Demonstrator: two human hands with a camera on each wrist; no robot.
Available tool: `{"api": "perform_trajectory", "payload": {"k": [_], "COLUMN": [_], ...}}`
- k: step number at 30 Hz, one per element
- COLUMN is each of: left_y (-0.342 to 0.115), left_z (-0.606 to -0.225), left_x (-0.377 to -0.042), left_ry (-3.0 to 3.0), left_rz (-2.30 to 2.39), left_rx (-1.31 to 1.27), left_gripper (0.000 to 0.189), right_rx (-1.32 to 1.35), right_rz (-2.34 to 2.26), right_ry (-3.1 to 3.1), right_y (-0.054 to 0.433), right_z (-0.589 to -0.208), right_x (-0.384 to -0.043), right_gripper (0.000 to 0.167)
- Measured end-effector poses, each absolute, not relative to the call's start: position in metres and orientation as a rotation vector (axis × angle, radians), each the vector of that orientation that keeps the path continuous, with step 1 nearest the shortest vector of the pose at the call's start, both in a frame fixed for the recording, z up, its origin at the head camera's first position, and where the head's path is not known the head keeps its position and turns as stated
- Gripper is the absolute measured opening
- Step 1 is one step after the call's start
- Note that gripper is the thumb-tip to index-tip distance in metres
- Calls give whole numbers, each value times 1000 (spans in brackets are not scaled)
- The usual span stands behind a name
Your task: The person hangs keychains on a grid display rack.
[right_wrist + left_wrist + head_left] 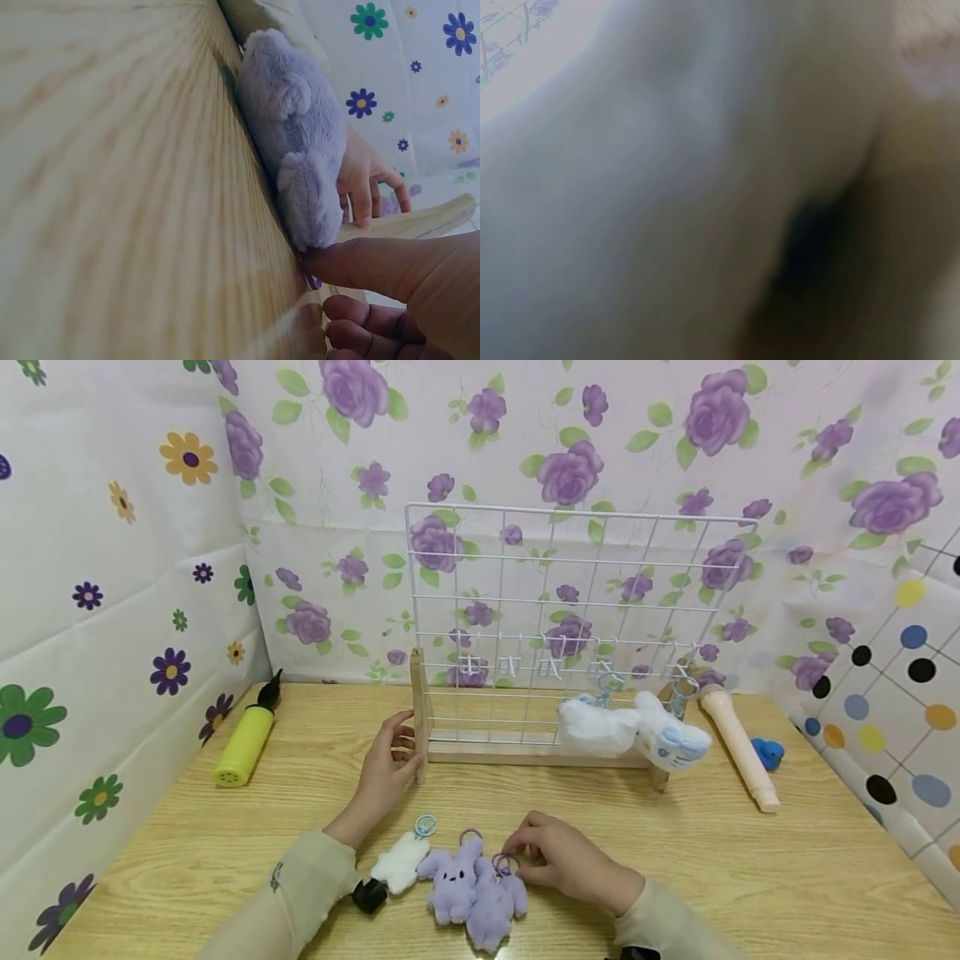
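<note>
My left hand (390, 758) is at the left wooden post (418, 710) of a white wire grid rack (525, 602), its fingers curved against the wood. With thumb and finger my right hand (562, 860) pinches the purple ring of a lilac plush keychain (491, 910) lying on the table. Beside that lies another lilac plush keychain (453, 883), face up. A white plush keychain (401, 862) with a blue ring rests near my left sleeve. In the right wrist view, lilac plush (300, 135) lies past my thumb. Blur fills most of the left wrist view.
White plush keychains (600, 727) hang by blue rings at the rack's right side. Several white hooks (510, 666) line the grid. A yellow pump (246, 743) lies at the left; a pale pink tube (738, 747) and a blue toy (768, 752) lie at the right.
</note>
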State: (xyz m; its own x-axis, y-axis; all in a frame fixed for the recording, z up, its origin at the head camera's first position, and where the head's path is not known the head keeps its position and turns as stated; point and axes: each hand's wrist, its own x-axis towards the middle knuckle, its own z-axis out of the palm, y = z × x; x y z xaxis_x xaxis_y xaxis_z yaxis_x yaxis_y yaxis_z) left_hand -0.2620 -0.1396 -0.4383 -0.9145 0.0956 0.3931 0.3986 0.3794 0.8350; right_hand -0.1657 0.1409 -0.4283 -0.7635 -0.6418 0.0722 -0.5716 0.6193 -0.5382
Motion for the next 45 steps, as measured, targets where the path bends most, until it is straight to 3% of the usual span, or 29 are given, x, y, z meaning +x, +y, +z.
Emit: {"api": "perform_trajectory", "payload": {"k": [18, 31, 45], "left_y": [-139, -138, -139], "left_z": [-439, -439, -439], "left_x": [-264, -262, -262], "left_ry": [-2355, -2360, -2355], "left_rz": [-1525, -1530, -1522], "left_rx": [-444, -436, -437], "left_gripper": [67, 65, 64], "right_rx": [-917, -913, -923], "right_rz": [-955, -1094, -1117], "right_ry": [2654, 2516, 2515], "right_y": [139, 142, 150], "right_z": [-429, -420, -398], "right_x": [-166, -162, -158], "right_gripper": [19, 2, 5]}}
